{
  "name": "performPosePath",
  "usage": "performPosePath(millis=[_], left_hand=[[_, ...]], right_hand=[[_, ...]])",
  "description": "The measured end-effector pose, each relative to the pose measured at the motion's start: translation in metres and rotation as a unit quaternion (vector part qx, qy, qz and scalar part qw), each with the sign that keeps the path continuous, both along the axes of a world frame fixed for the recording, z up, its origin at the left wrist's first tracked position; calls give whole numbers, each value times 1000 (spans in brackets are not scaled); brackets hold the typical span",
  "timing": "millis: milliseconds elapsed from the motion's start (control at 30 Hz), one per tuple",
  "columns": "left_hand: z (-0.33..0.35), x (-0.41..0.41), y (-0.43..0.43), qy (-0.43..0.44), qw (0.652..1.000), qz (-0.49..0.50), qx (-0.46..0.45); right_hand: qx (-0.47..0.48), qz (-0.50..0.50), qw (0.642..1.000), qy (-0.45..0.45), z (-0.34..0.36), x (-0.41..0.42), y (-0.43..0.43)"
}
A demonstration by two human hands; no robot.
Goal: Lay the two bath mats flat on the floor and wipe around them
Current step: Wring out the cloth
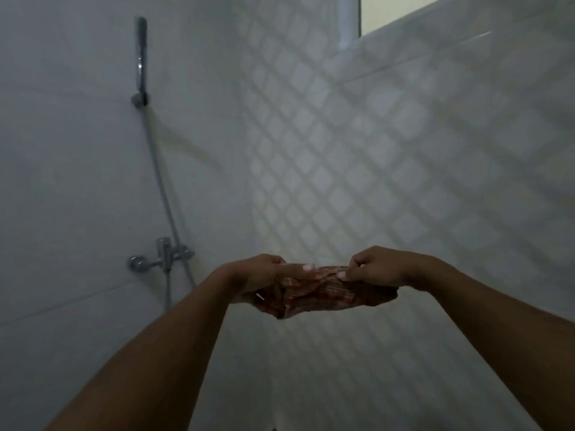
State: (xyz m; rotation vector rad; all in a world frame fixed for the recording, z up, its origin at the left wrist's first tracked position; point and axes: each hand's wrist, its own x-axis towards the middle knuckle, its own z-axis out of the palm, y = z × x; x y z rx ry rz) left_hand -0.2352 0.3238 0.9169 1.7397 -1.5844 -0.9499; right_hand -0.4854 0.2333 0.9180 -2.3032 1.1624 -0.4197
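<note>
A: Item: red patterned cloth (329, 293), bunched, held up before the tiled wall (342, 150). Mat or rag, we cannot tell. Holders?

B: Left hand (264, 275) and right hand (376, 269), both pinching its top edge. We judge it light, soft, limp; we'd grip two corners to spread it.

reddish striped woven cloth (323, 293) crumpled and matt, glossy smooth wall tiles (77, 150), diamond-relief tile wall (373, 150), polished chrome mixer tap (161, 258), metal shower hose (161, 181)
</note>
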Motion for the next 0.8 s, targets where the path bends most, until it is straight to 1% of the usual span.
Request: performPosePath(millis=[167, 267, 367, 433, 533, 633, 700, 800], left_hand=[[23, -86, -64, -9, 994, -108, -15], [33, -139, -99, 0, 985, -169, -42], [44, -188, -122, 4, 968, -249, -41], [52, -223, -129, 7, 951, -306, -31], [58, -275, -132, 19, 927, -372, -48], [57, -325, -121, 16, 889, -452, -67], [54, -353, -102, 24, 862, -501, -66], [49, -386, -64, 63, 816, -572, -54]], right_hand=[[10, -120, 992, 25, 30, -97, -9], [28, -195, 980, -5, 48, -150, -6], [22, -276, 961, -27, 64, -193, 18], [-2, -336, 941, -38, 70, -218, 40], [-44, -404, 913, 30, 69, -246, 85], [-36, -485, 872, 52, 66, -264, 144], [-29, -543, 838, 43, 64, -271, 184], [-30, -613, 790, 4, 53, -278, 246]])
